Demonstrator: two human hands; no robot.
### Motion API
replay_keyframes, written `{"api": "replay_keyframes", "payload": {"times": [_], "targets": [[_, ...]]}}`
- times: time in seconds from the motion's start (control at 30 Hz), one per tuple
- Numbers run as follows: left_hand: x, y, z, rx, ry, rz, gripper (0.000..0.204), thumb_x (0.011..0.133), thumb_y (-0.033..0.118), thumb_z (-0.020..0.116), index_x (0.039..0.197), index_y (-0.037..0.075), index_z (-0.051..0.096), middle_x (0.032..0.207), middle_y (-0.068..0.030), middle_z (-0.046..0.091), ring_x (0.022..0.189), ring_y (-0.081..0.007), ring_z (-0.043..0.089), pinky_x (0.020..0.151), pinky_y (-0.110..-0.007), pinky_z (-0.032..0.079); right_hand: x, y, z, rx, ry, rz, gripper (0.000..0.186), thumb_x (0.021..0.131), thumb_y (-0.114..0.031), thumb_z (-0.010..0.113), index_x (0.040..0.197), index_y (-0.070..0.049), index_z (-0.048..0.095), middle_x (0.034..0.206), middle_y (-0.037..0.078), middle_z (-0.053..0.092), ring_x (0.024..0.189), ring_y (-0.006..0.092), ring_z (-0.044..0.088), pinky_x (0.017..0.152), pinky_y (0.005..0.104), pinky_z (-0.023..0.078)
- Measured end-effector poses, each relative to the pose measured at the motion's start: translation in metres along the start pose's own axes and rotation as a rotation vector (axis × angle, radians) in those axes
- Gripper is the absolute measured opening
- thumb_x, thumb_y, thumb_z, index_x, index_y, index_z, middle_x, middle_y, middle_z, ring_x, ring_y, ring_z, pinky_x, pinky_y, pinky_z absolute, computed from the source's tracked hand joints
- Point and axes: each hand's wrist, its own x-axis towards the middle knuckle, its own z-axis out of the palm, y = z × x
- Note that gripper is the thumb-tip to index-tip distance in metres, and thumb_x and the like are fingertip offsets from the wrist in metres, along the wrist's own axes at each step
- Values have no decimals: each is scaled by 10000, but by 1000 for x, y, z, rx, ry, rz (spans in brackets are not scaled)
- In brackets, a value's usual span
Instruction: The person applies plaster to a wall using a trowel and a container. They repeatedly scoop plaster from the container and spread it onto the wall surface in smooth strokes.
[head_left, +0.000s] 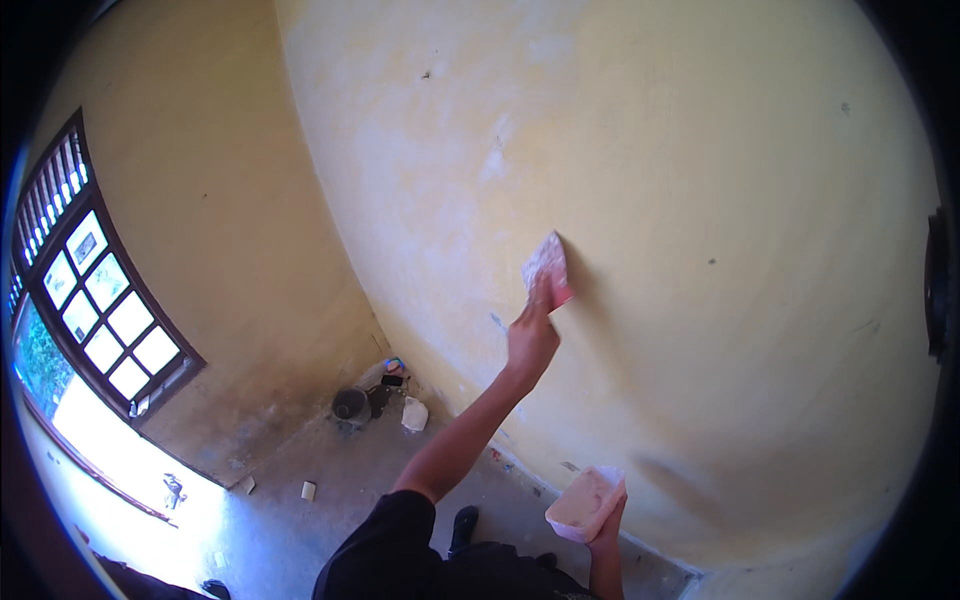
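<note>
My left hand [535, 335] is raised to the yellow wall [700, 180], its fingers closed on a pinkish-red putty spreader [550, 262] smeared with white. The spreader's pointed upper corner lies at or very near the wall; any small gap cannot be made out. Lower down on the right, my right hand [608, 522] holds a translucent pink plastic tub [585, 503] from its right side. Pale pinkish paste shows inside the tub. Most of the right hand's fingers are hidden by it.
A dark bucket [351, 405] and a whitish bag [414, 414] stand near the floor corner. A small pale block [308, 491] lies on the grey floor [270, 530]. To the left is a dark-framed window [110, 290] beside a bright opening. Whitish patches mark the wall.
</note>
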Motion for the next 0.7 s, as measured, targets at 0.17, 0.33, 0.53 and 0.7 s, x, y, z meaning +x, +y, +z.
{"api": "replay_keyframes", "payload": {"times": [0.17, 0.33, 0.53, 0.7], "targets": [[-10, -68, -45, -515, 238, -581, 227, 911, -55, 529, 1124, -15, 599, 952, -141, 675, 774, -213, 662, 643, -290, 542, 16, 22, -21, 246, -46, 287, 512, 1051, -480, 351, 1288, -50, 494, 1105, 52, 603, 1003, 176, 616, 863, 344, 523], [68, -83, -88, -666, 437, -775, 157, 1008, 105, 520, 1043, -21, 606, 912, -76, 656, 790, -115, 624, 626, -270, 529, 14, 37, -43, 192, -100, 266, 714, 943, -695, 413, 1380, -136, 489, 1289, 46, 578, 1207, 230, 552, 1037, 432, 457], [169, -80, -84, -230, 519, -397, 183, 961, 50, 519, 1092, -44, 608, 916, -172, 694, 832, -262, 681, 764, -363, 521, -9, 1, -30, 80, -141, 75, 723, 959, -689, 377, 1406, -128, 465, 1299, 56, 571, 1231, 242, 538, 1055, 438, 444], [200, -74, -61, -67, 173, -207, 605, 821, -59, 538, 1414, 57, 514, 981, -246, 697, 850, -367, 695, 733, -398, 542, 3, 24, -56, 241, -193, 138, 739, 977, -684, 314, 1429, -113, 438, 1331, 63, 552, 1247, 245, 526, 1073, 445, 428]]}}
